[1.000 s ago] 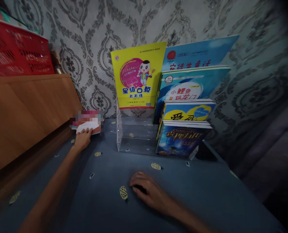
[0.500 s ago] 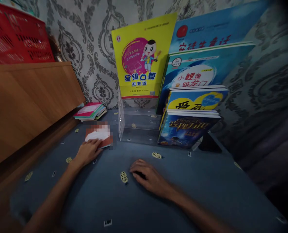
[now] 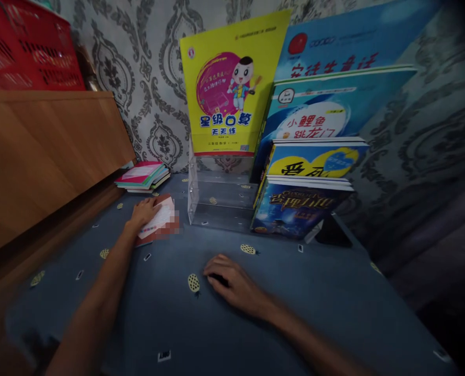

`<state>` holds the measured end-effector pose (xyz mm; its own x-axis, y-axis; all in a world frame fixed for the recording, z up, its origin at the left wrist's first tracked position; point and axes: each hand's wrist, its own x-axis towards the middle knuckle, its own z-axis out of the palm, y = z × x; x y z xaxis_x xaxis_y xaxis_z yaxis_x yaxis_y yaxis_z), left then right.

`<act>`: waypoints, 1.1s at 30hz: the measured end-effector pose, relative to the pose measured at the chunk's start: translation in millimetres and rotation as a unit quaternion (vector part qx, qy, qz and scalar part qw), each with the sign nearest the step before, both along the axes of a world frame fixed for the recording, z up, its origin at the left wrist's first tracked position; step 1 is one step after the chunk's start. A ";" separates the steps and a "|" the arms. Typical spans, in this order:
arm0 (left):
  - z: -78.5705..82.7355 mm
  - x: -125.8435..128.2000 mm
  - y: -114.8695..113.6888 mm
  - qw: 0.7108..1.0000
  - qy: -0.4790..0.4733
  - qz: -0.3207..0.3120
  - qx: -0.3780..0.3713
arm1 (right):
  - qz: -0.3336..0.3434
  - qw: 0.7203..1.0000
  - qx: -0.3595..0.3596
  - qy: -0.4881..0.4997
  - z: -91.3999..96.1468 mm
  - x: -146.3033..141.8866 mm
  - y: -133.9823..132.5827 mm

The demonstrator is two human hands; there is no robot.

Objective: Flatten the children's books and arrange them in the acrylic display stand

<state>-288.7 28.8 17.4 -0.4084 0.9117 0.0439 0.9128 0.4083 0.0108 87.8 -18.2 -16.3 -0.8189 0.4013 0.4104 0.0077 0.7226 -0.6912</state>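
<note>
My left hand (image 3: 143, 212) is at the left side of a small orange-red book (image 3: 165, 200), its fingers closed over the book's edge. The book lies flat on the table, with a pale patch on its cover and part of it blurred by pixels. Just behind it is a short stack of thin books (image 3: 140, 176), a pink one on top. Loosely curled, my right hand (image 3: 230, 282) rests on the tablecloth near a printed pineapple, thumb apart from the fingers and nothing seen in it.
A clear stepped rack (image 3: 193, 201) holds a yellow workbook (image 3: 232, 94) upright at the back. On its right stand several books, a dark blue one (image 3: 295, 209) in front. A wooden cabinet (image 3: 52, 151) carries a red basket (image 3: 28, 52). The tablecloth (image 3: 201, 329) is blue-grey.
My left hand has moved from the book's front edge to its left side, further back. The book looks slightly turned. My right hand stays almost in place; the view has shifted slightly.
</note>
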 end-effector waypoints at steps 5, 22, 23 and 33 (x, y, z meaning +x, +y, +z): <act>-3.8 -14.8 2.6 1.000 -0.021 -0.001 -0.016 | 0.003 1.000 0.001 -0.004 4.8 0.9 0.1; 18.8 26.0 -34.6 0.997 -0.018 0.016 -0.073 | -0.114 0.993 -0.016 0.018 0.1 -0.4 -1.1; 19.6 30.7 -38.2 0.997 -0.014 0.018 -0.075 | -0.123 0.992 -0.018 0.019 0.9 -0.6 -1.4; 22.4 74.6 -76.0 0.997 0.049 -0.006 -0.064 | -0.164 0.980 0.082 0.080 2.1 5.1 -6.1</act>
